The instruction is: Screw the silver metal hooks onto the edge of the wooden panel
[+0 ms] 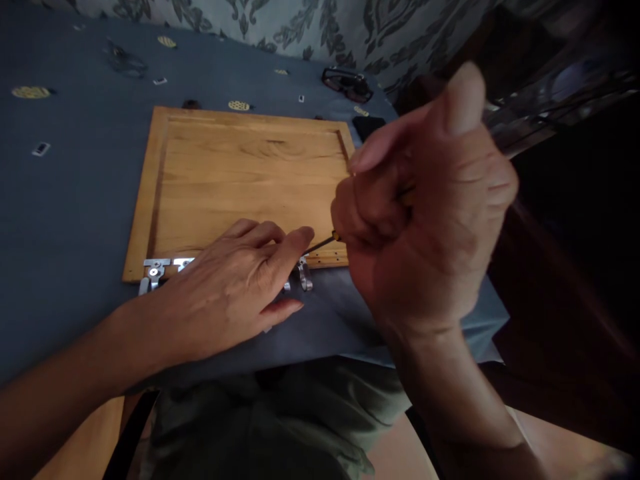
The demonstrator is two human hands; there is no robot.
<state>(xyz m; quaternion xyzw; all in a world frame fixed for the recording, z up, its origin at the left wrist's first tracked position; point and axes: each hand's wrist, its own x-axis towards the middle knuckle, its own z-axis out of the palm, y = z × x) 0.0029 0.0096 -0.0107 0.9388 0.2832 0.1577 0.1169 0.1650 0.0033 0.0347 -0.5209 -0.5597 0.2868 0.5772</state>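
Observation:
In the head view my right hand (425,213) is raised, its fingers wrapped round a screwdriver (321,245). The handle is mostly hidden in the fist. From there the thin shaft slants down-left to a metal hinge (305,273) on the near edge of a wooden panel (240,173). My left hand (240,280) lies over that edge with fingers spread, the forefinger close to the screwdriver's tip and the thumb apart. It covers part of the hinge row. Left of the hand, another metal hinge (155,270) shows with a screw in it. The exact contact of the tip is hidden.
The panel lies on a blue patterned tablecloth (80,200). Dark glasses (347,85) and a black object (369,125) lie behind it to the right. A clear plastic-looking item (125,60) is at the back left. My lap (270,420) is below the table edge.

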